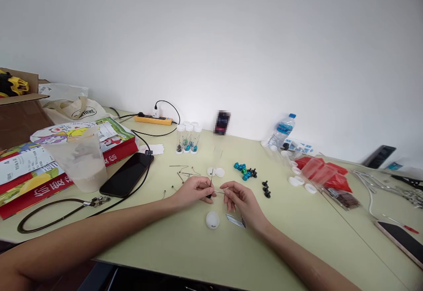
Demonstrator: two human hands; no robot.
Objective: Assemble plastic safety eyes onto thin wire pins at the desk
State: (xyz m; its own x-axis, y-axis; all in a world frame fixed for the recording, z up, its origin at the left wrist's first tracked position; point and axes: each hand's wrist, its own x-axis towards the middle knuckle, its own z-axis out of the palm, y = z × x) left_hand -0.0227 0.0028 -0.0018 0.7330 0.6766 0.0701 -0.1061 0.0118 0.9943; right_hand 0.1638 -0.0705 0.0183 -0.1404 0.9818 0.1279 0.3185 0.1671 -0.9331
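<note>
My left hand [194, 191] rests on the pale green table [185, 247], its fingers pinched on a thin dark pin [211, 180] that stands upright. Facing it, my right hand [240, 199] is pinched on the end of a fine wire [220, 192] that runs between the two hands. A small white round container [212, 220] sits just in front of the hands, next to a flat bundle of metal pins [236, 221]. Blue, green and black beads [245, 172] lie beyond the hands, with loose wires [183, 173] to their left.
Three clear vials with white caps [187, 139] stand at the back. At left are a black phone [127, 174], a plastic cup [79, 155], a cable and colourful boxes [39, 167]. At right are a water bottle [281, 132], white lids, red packets [322, 173] and another phone [401, 238].
</note>
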